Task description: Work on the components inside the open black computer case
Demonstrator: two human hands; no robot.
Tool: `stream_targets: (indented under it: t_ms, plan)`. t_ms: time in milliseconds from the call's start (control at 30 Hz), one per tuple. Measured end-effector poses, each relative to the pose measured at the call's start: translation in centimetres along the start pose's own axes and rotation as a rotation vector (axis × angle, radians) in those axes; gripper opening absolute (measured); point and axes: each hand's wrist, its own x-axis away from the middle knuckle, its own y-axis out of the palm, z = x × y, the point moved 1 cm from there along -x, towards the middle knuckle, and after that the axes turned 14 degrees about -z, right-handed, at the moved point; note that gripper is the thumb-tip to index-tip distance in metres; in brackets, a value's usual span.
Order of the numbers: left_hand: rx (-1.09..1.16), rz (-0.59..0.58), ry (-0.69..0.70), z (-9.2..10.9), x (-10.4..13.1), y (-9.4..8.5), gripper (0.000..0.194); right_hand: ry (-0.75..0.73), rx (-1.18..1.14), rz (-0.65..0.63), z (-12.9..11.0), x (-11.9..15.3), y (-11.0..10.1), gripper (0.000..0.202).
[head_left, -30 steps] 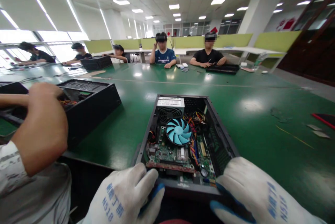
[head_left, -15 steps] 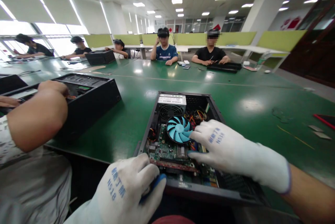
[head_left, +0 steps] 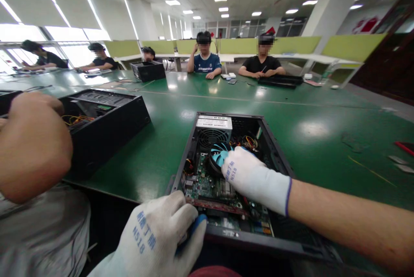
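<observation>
An open black computer case (head_left: 276,141) lies on the green table, with a power supply (head_left: 214,122) in its far left corner. Beside that supply sits a round fan with light blue blades (head_left: 218,154), above a green circuit board (head_left: 202,184). My right hand (head_left: 244,173), in a white glove, is over the fan's right side with its fingers curled; their tips are hidden. At the case's near left corner is my gloved left hand (head_left: 164,229), its fingers bent round the edge, thumb close to them.
Left of me, another person's bare arm (head_left: 39,147) reaches into a second black case (head_left: 110,126). Several people sit across the table (head_left: 171,108). A yellow strand (head_left: 371,171) and a red-edged object (head_left: 406,147) lie on the right.
My right hand has moved left onto the fan and its fingers have curled in. My left hand stays at the case corner. Across the table, a black case has shifted right.
</observation>
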Motion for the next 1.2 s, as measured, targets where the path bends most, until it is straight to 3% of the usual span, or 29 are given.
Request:
stream_targets:
  t_ms: [267,533,767,1033,1200]
  plan:
    - [-0.008,0.025,-0.016,0.0,0.2,0.0,0.014,-0.039,-0.064,0.006,2.2,3.1,-0.1,0.023]
    - [0.008,0.034,-0.019,-0.1,0.2,0.4,0.014,0.173,-0.196,0.126,5.3,4.5,1.2,0.035]
    - [-0.009,-0.004,-0.055,-0.2,0.5,0.5,0.014,0.345,-0.268,0.266,8.2,2.6,1.2,0.038]
    - [-0.033,0.027,-0.027,-0.2,0.4,0.5,0.017,0.336,-0.134,0.045,9.8,-0.5,1.6,0.042]
    - [-0.052,0.024,-0.023,-0.1,0.4,0.4,0.017,0.354,-0.102,0.115,9.7,-0.1,1.9,0.044]
